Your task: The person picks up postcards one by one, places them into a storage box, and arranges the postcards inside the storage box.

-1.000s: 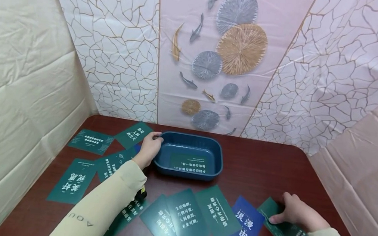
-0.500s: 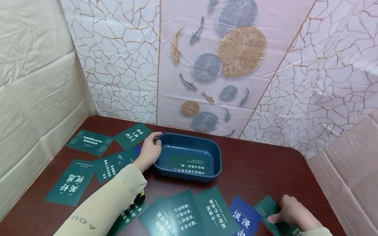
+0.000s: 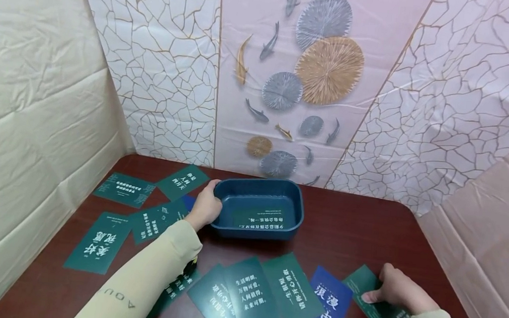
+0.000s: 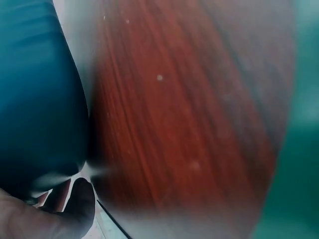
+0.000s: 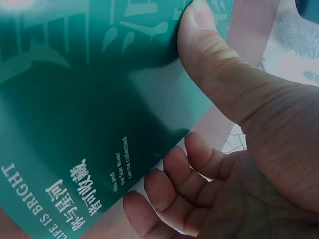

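A dark blue rectangular tray (image 3: 254,234) stands near the back middle of the table, with a green printed card (image 3: 258,219) lying inside. My left hand (image 3: 205,205) grips its left end at the rim; most of the fingertips are hidden. In the left wrist view, the tray's side (image 4: 40,99) fills the left edge, above part of the hand. At the right, my right hand (image 3: 399,289) holds a green card (image 3: 371,305) by its edge. The right wrist view shows the thumb on the card's printed face (image 5: 99,99) and the other fingers curled at its edge.
Several green cards, among them one at the far left (image 3: 98,244) and one in front (image 3: 251,295), lie spread and partly overlapping. A blue card (image 3: 329,304) lies left of my right hand. Patterned cloth (image 3: 284,81) hangs behind the table.
My left hand has wrapped farther around the tray's left end, and the tray's back rim appears slightly higher. My right hand and its card have hardly moved.
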### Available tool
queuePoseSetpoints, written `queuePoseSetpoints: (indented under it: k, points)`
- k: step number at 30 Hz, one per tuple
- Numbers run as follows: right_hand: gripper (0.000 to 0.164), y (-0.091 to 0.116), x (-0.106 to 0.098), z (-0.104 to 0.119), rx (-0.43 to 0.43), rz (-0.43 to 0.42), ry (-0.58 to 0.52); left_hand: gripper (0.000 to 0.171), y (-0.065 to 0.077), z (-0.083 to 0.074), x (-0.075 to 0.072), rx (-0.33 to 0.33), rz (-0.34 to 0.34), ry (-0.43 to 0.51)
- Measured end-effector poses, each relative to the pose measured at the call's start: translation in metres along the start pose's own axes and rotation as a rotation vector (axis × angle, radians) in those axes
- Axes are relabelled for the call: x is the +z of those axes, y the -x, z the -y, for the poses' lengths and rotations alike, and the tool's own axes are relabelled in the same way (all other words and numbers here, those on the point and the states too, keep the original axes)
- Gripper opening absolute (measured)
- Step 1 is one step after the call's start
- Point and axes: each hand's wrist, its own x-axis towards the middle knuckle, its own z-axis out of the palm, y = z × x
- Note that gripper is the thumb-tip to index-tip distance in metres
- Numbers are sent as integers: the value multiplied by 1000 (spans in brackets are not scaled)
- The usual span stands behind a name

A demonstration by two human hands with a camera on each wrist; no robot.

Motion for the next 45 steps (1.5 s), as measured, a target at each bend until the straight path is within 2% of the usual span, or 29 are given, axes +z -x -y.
queuePoseSetpoints:
  k: [7, 13, 17, 22, 29, 33, 39, 45]
  points:
    - [83, -3, 3, -6, 38, 42, -51, 59, 1, -3, 2, -27, 11, 42]
    - [88, -9, 1, -8, 40, 33, 1, 60, 0, -8, 3, -12, 9, 75]
    - [89, -12, -5, -4, 39, 22, 22, 60, 1, -7, 0, -31, 26, 95]
    - [81, -11, -14, 2, -21, -73, 1, 57, 1, -5, -7, -97, 55, 185]
    - [39, -3, -26, 5, -102, -200, -49, 62, 3, -8, -10, -156, 113, 226]
    - [24, -3, -30, 9, -176, -264, -70, 65, 6, -11, -8, -175, 133, 234]
    - [23, -3, -42, 20, -239, -347, -87, 66, 8, -14, 2, -159, 121, 194]
    - [31, -12, -58, 55, -286, -434, -109, 74, 12, -17, 5, -153, 91, 100]
